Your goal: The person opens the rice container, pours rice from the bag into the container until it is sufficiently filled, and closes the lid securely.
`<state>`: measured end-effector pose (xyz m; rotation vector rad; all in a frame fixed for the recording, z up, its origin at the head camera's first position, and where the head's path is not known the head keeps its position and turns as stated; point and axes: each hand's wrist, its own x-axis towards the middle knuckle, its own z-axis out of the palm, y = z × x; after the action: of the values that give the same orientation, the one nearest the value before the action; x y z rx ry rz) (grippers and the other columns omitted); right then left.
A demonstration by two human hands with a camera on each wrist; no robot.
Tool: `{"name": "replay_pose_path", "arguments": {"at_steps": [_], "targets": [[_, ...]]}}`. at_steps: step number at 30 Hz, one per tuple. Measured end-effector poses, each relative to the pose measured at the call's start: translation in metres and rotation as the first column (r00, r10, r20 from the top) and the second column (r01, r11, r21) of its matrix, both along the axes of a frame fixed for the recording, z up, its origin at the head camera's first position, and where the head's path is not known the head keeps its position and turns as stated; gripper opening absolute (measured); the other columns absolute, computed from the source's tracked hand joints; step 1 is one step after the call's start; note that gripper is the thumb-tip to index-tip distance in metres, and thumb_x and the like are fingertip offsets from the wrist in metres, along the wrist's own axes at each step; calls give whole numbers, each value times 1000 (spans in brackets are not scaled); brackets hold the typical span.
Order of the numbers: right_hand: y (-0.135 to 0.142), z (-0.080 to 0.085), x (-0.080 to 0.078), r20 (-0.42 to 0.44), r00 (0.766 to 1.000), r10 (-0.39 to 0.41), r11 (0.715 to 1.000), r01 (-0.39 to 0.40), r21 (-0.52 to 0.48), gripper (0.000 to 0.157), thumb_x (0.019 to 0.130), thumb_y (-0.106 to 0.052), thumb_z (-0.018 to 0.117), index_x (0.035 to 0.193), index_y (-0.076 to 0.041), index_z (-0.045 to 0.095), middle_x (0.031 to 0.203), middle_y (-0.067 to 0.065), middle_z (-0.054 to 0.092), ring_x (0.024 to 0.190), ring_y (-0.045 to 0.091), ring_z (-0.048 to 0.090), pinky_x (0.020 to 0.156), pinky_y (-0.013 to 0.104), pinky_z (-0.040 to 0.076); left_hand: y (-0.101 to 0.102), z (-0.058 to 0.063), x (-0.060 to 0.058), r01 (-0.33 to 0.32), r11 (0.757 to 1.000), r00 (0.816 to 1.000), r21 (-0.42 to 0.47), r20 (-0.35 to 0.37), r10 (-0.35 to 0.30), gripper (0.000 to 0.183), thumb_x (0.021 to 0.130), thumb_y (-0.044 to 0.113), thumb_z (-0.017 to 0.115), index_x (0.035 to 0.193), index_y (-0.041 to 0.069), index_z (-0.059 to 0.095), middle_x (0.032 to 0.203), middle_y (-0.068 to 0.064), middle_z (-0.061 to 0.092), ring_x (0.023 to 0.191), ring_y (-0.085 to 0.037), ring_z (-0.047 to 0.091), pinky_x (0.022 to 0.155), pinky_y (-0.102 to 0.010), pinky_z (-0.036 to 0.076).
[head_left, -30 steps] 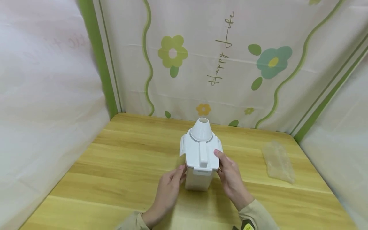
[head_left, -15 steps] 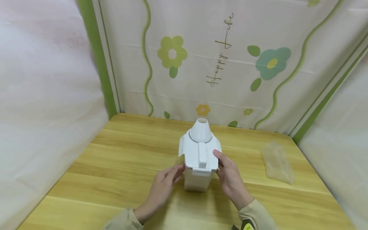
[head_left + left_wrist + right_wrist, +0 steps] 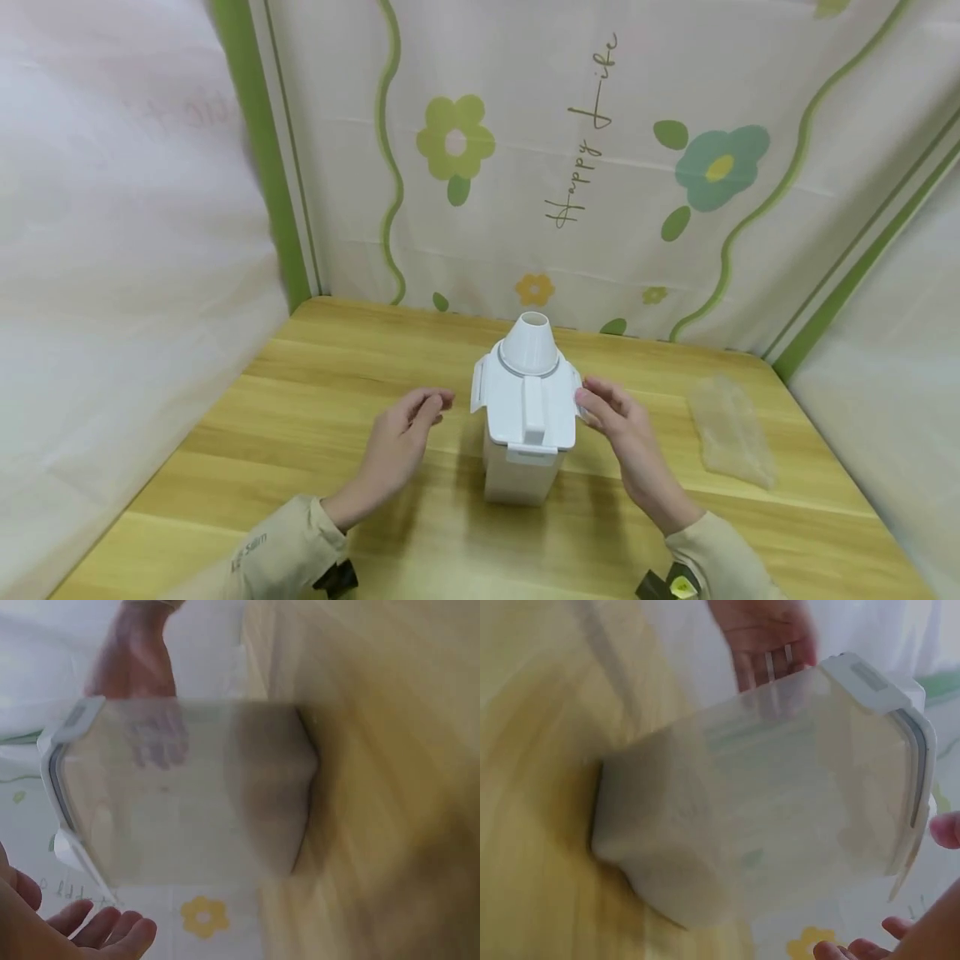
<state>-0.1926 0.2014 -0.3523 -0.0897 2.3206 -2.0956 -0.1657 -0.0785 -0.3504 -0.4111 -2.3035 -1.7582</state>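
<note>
A translucent storage container (image 3: 522, 479) stands upright on the table, its white lid (image 3: 504, 408) topped by a white cone-shaped cap (image 3: 529, 346) and a raised bar. Side latches, the left one (image 3: 477, 386) among them, flare outward from the lid. My left hand (image 3: 393, 446) hovers to the left of the container, apart from it, fingers loosely bent. Close by the lid's right latch is my right hand (image 3: 626, 433), thumb and fingers half bent; whether the thumb touches cannot be told. In the left wrist view the container's lower part (image 3: 274, 787) looks darker; its contents are unclear.
A crumpled clear plastic bag (image 3: 731, 429) lies on the wooden table (image 3: 322, 400) to the right. Flower-printed curtain (image 3: 510, 208) hangs behind the table, with pale cloth (image 3: 127, 250) on both sides.
My left hand has left the container's side and moved up and left. My right hand has loosened from the container and shifted slightly right and up beside the latch. The container stays put.
</note>
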Motion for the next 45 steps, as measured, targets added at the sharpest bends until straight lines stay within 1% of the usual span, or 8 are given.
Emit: {"name": "replay_pose_path", "arguments": {"at_steps": [4,7,10,13,17,23,28,45], "targets": [[6,5,3,-167,986,-3,968,44,246,55,83,-40,62,130,-17,43,129,0,41,111,21,45,91,42,37,-5,-12,-15,-1,979,990,-204,-141,-28,36,97,32,37,128,16,47,128,0,47,115,-14,43,92,-33,39],[8,7,6,-357,934,34,921,109,373,48,82,-35,64,126,-25,47,131,-7,40,117,17,40,92,41,36,-4,-15,-21,14,957,979,-291,-191,-72,42,97,34,34,135,16,39,138,1,35,124,-15,32,99,-36,30],[4,11,10,-580,806,117,884,182,430,45,80,-22,68,123,-19,53,130,-4,43,118,20,38,94,40,33,-2,-18,-24,33,945,975,-326,-198,-103,44,98,34,33,137,14,35,141,3,29,128,-15,25,102,-38,24],[-3,22,16,-749,624,224,881,198,429,42,77,-11,69,117,-7,58,125,9,49,113,31,44,93,38,35,0,-22,-27,59,942,971,-331,-200,-131,45,98,33,32,138,13,32,142,3,26,129,-16,21,103,-38,21],[-12,34,21,-842,418,340,887,154,435,35,80,-14,67,111,0,60,118,21,51,103,38,48,90,32,39,4,-23,-29,73,945,967,-318,-210,-145,45,98,31,32,139,13,30,142,1,25,129,-16,21,103,-38,22],[-17,33,22,-865,278,417,872,148,467,31,86,-21,60,105,3,62,116,21,52,100,40,49,89,39,40,12,-24,-30,76,950,952,-302,-261,-159,45,98,28,36,137,7,34,141,0,28,128,-17,24,103,-38,23],[-18,30,21,-861,238,449,866,122,486,32,88,-20,57,105,7,61,115,18,54,99,39,50,88,41,41,16,-27,-30,76,952,946,-295,-281,-163,45,97,27,37,136,5,35,141,0,28,128,-17,26,103,-36,24],[-11,21,14,-846,247,473,871,16,491,34,86,-15,61,108,11,59,114,24,53,104,41,48,91,42,38,20,-26,-27,84,958,930,-276,-323,-174,44,97,25,37,136,3,35,143,-2,26,129,-18,25,103,-34,23]]}}
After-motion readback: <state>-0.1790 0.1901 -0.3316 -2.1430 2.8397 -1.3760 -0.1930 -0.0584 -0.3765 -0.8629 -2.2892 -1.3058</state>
